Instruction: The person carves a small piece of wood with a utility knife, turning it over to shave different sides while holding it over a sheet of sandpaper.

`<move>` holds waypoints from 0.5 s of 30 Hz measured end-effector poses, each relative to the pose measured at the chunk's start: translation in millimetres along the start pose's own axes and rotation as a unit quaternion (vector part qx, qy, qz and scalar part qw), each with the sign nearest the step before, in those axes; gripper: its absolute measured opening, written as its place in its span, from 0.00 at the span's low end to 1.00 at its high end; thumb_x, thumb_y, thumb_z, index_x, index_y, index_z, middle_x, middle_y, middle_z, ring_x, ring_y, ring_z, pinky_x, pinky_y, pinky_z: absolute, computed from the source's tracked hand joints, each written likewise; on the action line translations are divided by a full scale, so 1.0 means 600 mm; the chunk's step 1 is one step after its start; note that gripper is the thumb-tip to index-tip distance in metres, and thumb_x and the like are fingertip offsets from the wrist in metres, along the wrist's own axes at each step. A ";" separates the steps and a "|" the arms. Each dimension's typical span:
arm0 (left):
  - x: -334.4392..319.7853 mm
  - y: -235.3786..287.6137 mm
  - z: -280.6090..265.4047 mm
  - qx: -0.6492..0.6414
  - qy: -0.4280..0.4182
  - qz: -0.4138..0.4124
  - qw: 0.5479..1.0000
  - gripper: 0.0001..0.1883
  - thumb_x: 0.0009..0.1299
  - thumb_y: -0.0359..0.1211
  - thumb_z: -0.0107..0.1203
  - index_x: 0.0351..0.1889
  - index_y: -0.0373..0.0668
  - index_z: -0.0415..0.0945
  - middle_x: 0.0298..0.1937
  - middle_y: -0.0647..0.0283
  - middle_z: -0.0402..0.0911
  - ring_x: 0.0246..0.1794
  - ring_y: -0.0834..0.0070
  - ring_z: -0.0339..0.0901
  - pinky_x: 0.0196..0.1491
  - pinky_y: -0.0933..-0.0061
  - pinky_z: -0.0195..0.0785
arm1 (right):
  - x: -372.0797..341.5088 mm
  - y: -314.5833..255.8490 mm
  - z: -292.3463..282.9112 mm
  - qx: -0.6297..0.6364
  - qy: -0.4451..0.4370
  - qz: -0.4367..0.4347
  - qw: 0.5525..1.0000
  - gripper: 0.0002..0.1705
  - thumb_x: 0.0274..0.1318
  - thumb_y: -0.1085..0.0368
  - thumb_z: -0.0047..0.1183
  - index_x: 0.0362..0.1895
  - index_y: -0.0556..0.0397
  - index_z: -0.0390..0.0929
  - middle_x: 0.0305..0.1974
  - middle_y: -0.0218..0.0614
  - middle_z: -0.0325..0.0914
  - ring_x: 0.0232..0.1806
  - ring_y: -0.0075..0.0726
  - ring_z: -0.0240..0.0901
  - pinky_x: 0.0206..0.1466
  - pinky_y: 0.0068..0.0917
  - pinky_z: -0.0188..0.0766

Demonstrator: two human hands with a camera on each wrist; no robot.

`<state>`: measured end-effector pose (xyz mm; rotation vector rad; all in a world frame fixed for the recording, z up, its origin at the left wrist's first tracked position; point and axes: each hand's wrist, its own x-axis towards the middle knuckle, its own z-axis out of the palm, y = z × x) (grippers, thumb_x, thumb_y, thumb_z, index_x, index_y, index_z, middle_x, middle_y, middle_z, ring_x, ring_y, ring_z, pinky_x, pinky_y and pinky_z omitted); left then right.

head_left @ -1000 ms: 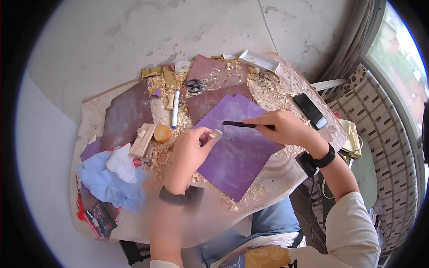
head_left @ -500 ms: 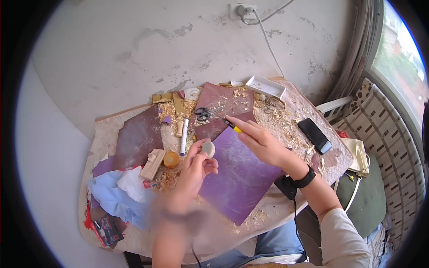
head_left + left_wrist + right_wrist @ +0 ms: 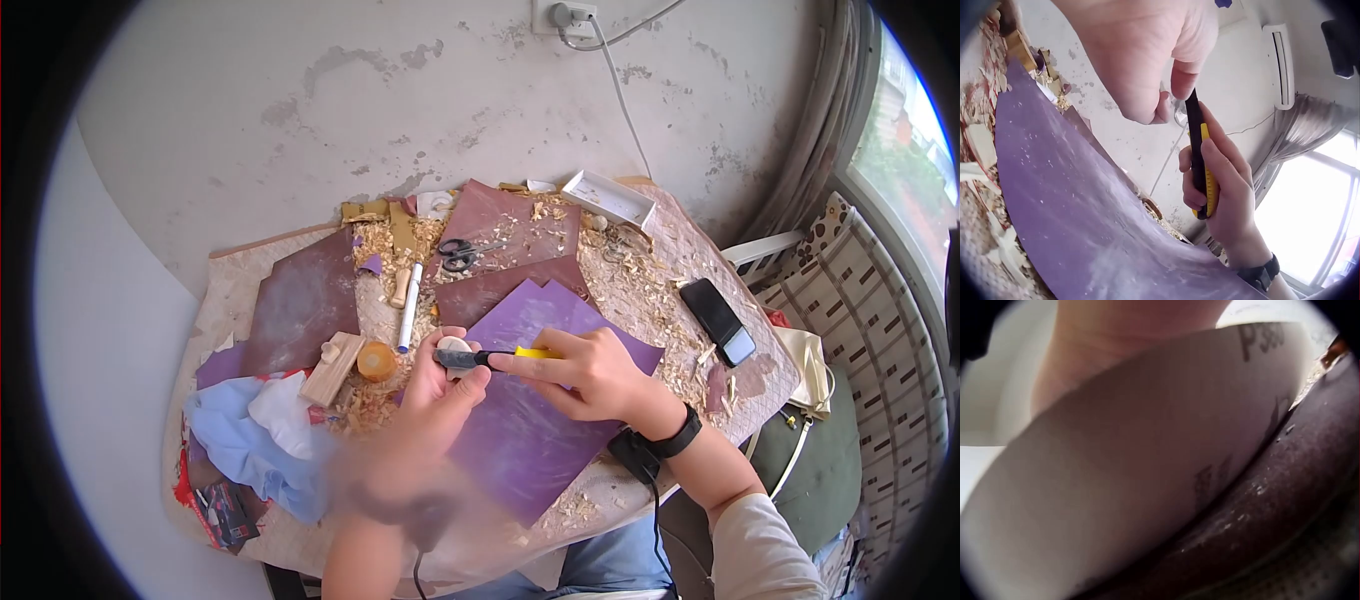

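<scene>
In the head view my left hand (image 3: 440, 400) holds a small pale wooden piece (image 3: 453, 345) with a rounded top. My right hand (image 3: 595, 375) grips a black and yellow utility knife (image 3: 1197, 156); its dark front end lies across the wooden piece in the head view. Both hands are over a purple sandpaper sheet (image 3: 520, 440). From the left wrist the left thumb and fingers appear close at the knife's tip, and the wooden piece is mostly hidden behind them. The right wrist view is filled by a curled sheet's printed pale back (image 3: 1135, 444).
Wood shavings (image 3: 660, 300) litter the table. Left of the hands are a wooden block (image 3: 332, 370), an amber round object (image 3: 377, 361), a marker (image 3: 409, 308) and a blue cloth (image 3: 240, 435). Scissors (image 3: 460, 255) and a white tray (image 3: 608, 200) lie farther back, a phone (image 3: 717, 320) at right.
The knife was apart from the wooden piece in both earlier frames; my right hand has now brought it left and down onto it. My left hand has turned the piece. The head view has shifted.
</scene>
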<state>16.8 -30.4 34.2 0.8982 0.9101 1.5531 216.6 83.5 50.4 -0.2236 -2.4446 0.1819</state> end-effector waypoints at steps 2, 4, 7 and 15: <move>0.003 -0.008 -0.015 0.041 -0.017 0.003 0.999 0.22 0.77 0.29 0.54 0.66 0.47 0.59 0.54 0.68 0.69 0.42 0.85 0.66 0.42 0.80 0.63 | 0.004 -0.005 -0.004 0.007 -0.004 -0.010 1.000 0.26 0.57 0.66 0.58 0.61 0.32 0.81 0.25 0.31 0.70 0.16 0.36 0.66 0.18 0.32 0.62; 0.002 -0.005 -0.013 0.052 -0.006 0.017 0.998 0.22 0.77 0.29 0.54 0.66 0.46 0.60 0.53 0.68 0.69 0.42 0.85 0.65 0.42 0.80 0.62 | 0.010 -0.005 0.006 0.028 0.000 0.000 1.000 0.26 0.57 0.66 0.58 0.61 0.32 0.81 0.24 0.32 0.69 0.15 0.36 0.66 0.18 0.33 0.61; 0.001 0.004 -0.009 0.063 0.013 0.038 0.997 0.21 0.78 0.30 0.53 0.65 0.45 0.59 0.50 0.69 0.70 0.39 0.85 0.64 0.39 0.81 0.62 | 0.016 -0.003 0.014 0.055 0.008 0.001 0.998 0.27 0.57 0.66 0.58 0.62 0.32 0.80 0.23 0.32 0.67 0.14 0.37 0.64 0.18 0.33 0.61; 0.005 -0.015 -0.007 0.171 0.002 0.147 0.974 0.19 0.79 0.34 0.52 0.63 0.44 0.58 0.45 0.68 0.69 0.34 0.86 0.64 0.36 0.80 0.62 | 0.016 -0.016 0.003 -0.026 -0.002 -0.019 0.999 0.30 0.52 0.70 0.60 0.62 0.36 0.81 0.22 0.31 0.66 0.15 0.34 0.63 0.17 0.30 0.62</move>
